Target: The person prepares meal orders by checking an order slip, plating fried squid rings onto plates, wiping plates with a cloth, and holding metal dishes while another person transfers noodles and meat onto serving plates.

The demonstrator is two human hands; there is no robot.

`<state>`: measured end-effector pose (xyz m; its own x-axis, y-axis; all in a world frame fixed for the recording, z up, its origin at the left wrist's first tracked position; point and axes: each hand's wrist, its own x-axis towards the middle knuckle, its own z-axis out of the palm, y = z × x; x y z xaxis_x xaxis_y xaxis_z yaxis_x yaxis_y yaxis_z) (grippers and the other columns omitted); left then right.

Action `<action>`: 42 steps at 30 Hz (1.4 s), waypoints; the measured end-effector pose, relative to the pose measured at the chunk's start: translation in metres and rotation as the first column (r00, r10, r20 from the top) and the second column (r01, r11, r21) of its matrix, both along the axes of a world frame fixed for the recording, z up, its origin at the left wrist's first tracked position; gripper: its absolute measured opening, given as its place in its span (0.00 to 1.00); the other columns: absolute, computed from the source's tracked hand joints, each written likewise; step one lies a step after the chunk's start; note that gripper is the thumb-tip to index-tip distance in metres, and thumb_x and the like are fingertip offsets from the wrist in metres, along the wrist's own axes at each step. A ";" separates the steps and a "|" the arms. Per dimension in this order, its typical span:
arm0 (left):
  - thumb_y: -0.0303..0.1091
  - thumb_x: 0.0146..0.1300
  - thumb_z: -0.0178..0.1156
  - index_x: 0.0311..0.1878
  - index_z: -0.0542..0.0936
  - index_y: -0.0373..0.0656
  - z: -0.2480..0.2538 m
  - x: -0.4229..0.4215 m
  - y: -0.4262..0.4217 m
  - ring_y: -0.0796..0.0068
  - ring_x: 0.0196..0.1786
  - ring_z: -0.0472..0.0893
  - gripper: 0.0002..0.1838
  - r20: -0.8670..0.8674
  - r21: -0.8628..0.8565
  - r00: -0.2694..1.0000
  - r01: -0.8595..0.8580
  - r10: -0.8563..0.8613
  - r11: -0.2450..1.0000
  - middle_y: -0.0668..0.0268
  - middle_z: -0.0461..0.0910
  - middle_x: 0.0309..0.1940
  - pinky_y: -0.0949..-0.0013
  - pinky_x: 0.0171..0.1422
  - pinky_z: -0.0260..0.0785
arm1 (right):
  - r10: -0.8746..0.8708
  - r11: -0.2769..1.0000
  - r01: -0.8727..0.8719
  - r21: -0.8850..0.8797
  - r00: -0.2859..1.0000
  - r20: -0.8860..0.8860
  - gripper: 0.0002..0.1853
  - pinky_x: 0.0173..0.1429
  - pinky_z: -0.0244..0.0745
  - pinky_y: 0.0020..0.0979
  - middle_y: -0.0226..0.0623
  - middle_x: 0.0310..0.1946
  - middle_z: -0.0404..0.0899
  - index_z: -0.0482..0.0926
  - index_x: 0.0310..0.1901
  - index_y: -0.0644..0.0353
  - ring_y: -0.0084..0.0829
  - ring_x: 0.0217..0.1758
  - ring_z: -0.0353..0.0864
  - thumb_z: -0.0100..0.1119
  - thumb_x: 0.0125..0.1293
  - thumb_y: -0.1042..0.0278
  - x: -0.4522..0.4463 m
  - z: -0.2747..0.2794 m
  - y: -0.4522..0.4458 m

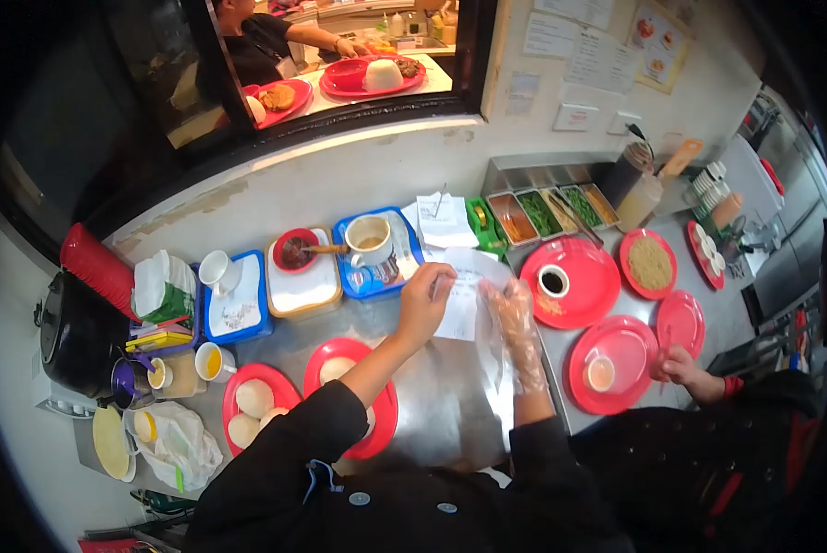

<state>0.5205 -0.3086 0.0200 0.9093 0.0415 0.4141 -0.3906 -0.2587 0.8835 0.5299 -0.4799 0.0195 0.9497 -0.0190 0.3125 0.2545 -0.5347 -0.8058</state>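
My bare left hand is closed in a pinch at the left edge of a thin piece of clear plastic. My right hand, in a clear plastic glove, has its fingers curled at the other side of that plastic. Whether the piece is a second glove or a bag, I cannot tell. A white order slip with writing shows between my hands, partly behind the plastic. Below my left forearm, a red plate of rounded white rice mounds is partly covered by my sleeve.
Another red plate with rice mounds stands left. Trays with a mug and a bowl of dark sauce line the wall. Right are topping pans and a red plate with a sauce cup. A co-worker's hand is close by.
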 end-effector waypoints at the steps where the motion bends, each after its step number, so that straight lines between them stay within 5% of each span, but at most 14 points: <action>1: 0.20 0.56 0.57 0.42 0.76 0.40 0.004 0.020 0.001 0.70 0.37 0.76 0.10 0.005 0.002 1.000 -0.012 0.012 1.000 0.60 0.74 0.38 0.73 0.39 0.68 | 0.056 0.972 -0.010 0.235 0.981 -0.187 0.13 0.34 0.72 0.29 0.36 0.29 0.81 0.80 0.42 0.63 0.22 0.30 0.76 0.61 0.57 0.65 0.027 0.000 0.006; 3: 0.19 0.56 0.55 0.43 0.76 0.39 0.013 0.060 0.001 0.65 0.37 0.75 0.11 0.104 0.076 0.980 -0.177 0.168 0.981 0.58 0.72 0.37 0.70 0.38 0.67 | 0.184 0.844 -0.048 0.534 0.961 -0.204 0.13 0.32 0.72 0.28 0.35 0.28 0.81 0.80 0.40 0.64 0.22 0.29 0.77 0.60 0.59 0.64 0.083 0.007 0.019; 5: 0.17 0.55 0.54 0.44 0.76 0.39 0.027 0.102 -0.002 0.59 0.41 0.74 0.12 0.285 0.051 0.912 -0.322 0.295 0.945 0.56 0.70 0.38 0.66 0.42 0.67 | 0.203 0.840 -0.085 0.536 0.965 -0.164 0.11 0.30 0.71 0.25 0.33 0.27 0.80 0.80 0.39 0.65 0.18 0.27 0.75 0.58 0.60 0.65 0.142 0.015 0.028; 9: 0.16 0.53 0.52 0.45 0.76 0.36 0.027 0.158 -0.001 0.53 0.45 0.72 0.15 0.224 0.004 0.905 -0.371 0.361 0.929 0.51 0.69 0.42 0.62 0.48 0.67 | 0.164 0.903 -0.079 0.422 0.972 -0.171 0.08 0.31 0.72 0.26 0.36 0.25 0.80 0.80 0.35 0.64 0.23 0.26 0.77 0.55 0.60 0.70 0.195 0.045 0.055; 11: 0.15 0.49 0.51 0.44 0.76 0.33 -0.026 0.181 0.001 0.50 0.46 0.72 0.16 0.084 0.200 0.866 -0.499 0.493 0.843 0.47 0.69 0.42 0.59 0.50 0.66 | -0.126 0.975 0.092 -0.201 0.978 -0.164 0.09 0.32 0.73 0.34 0.41 0.23 0.79 0.79 0.30 0.67 0.33 0.27 0.79 0.55 0.55 0.69 0.230 -0.028 0.068; 13: 0.16 0.46 0.53 0.43 0.78 0.32 -0.049 0.190 0.019 0.48 0.47 0.72 0.18 -0.018 0.358 0.900 -0.401 0.436 0.843 0.43 0.68 0.45 0.59 0.53 0.66 | 0.208 0.679 -0.055 -0.732 0.971 0.120 0.17 0.38 0.73 0.45 0.49 0.30 0.80 0.79 0.30 0.66 0.49 0.34 0.80 0.64 0.41 0.61 0.254 -0.095 0.058; 16: 0.23 0.44 0.61 0.49 0.76 0.32 -0.020 0.165 0.040 0.43 0.56 0.65 0.24 -0.256 0.581 0.933 -0.062 0.254 0.812 0.43 0.60 0.56 0.56 0.60 0.62 | 0.126 0.885 -0.168 -0.434 0.984 -0.125 0.15 0.44 0.71 0.42 0.52 0.32 0.79 0.78 0.31 0.68 0.49 0.37 0.79 0.57 0.53 0.61 0.232 -0.095 0.051; 17: 0.26 0.44 0.64 0.51 0.74 0.33 0.005 0.158 0.049 0.43 0.58 0.62 0.26 0.001 0.587 0.947 -0.260 0.321 0.767 0.43 0.59 0.58 0.54 0.61 0.60 | 0.067 0.852 -0.019 -0.523 0.995 0.072 0.15 0.45 0.72 0.42 0.52 0.35 0.79 0.78 0.34 0.67 0.48 0.39 0.79 0.57 0.55 0.60 0.216 -0.082 0.044; 20: 0.40 0.49 0.67 0.57 0.67 0.38 0.090 0.174 0.137 0.54 0.60 0.61 0.34 0.656 0.241 0.617 -0.716 0.434 0.655 0.48 0.61 0.56 0.56 0.63 0.54 | -0.055 0.930 0.172 -0.325 0.939 0.340 0.14 0.48 0.71 0.40 0.46 0.37 0.78 0.78 0.40 0.62 0.46 0.43 0.77 0.60 0.55 0.62 0.142 0.014 0.033; 23: 0.50 0.60 0.57 0.47 0.70 0.35 0.125 0.211 0.267 0.66 0.50 0.66 0.25 0.519 -0.142 0.087 -0.972 0.850 0.186 0.59 0.66 0.44 0.67 0.55 0.58 | 0.129 0.966 -0.055 -0.253 0.949 0.286 0.11 0.47 0.72 0.37 0.45 0.40 0.77 0.77 0.41 0.62 0.42 0.43 0.78 0.59 0.55 0.71 0.076 0.014 0.015; 25: 0.53 0.62 0.53 0.38 0.72 0.37 0.152 0.214 0.304 0.72 0.40 0.69 0.24 0.124 -0.309 0.604 -0.731 0.788 0.608 0.64 0.70 0.33 0.70 0.49 0.60 | 0.236 0.963 -0.193 -0.188 0.941 0.242 0.08 0.40 0.72 0.35 0.43 0.34 0.77 0.77 0.37 0.62 0.39 0.35 0.77 0.60 0.53 0.76 0.031 -0.011 0.009; 33: 0.57 0.63 0.50 0.22 0.69 0.42 0.162 0.220 0.262 0.80 0.29 0.61 0.26 0.205 -0.285 0.695 -0.632 0.690 0.721 0.75 0.61 0.22 0.71 0.36 0.56 | 0.195 0.969 -0.164 0.183 0.966 -0.171 0.07 0.40 0.74 0.33 0.47 0.34 0.78 0.77 0.36 0.63 0.39 0.35 0.79 0.53 0.56 0.80 -0.080 -0.067 0.013; 37: 0.56 0.62 0.53 0.33 0.76 0.38 0.154 0.239 0.205 0.78 0.31 0.68 0.25 0.318 -0.116 0.774 -0.541 0.548 0.833 0.69 0.71 0.24 0.71 0.38 0.61 | 0.399 0.916 -0.402 -0.015 0.912 -0.096 0.07 0.43 0.74 0.33 0.44 0.34 0.79 0.77 0.37 0.62 0.37 0.36 0.80 0.52 0.57 0.79 -0.070 -0.059 0.032; 42: 0.58 0.59 0.55 0.44 0.75 0.38 0.153 0.282 0.137 0.70 0.39 0.76 0.28 0.215 -0.003 0.916 -0.347 0.340 0.938 0.58 0.78 0.34 0.70 0.47 0.66 | 0.282 0.956 -0.286 -0.071 0.958 -0.053 0.07 0.41 0.74 0.33 0.44 0.33 0.79 0.77 0.37 0.62 0.38 0.35 0.80 0.54 0.56 0.79 -0.063 -0.042 0.024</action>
<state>0.8026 -0.1715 0.1734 0.7342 0.3183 0.5996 -0.4467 -0.4387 0.7798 0.4668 -0.4558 -0.0227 0.9245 0.2761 0.2626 0.3722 -0.5062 -0.7780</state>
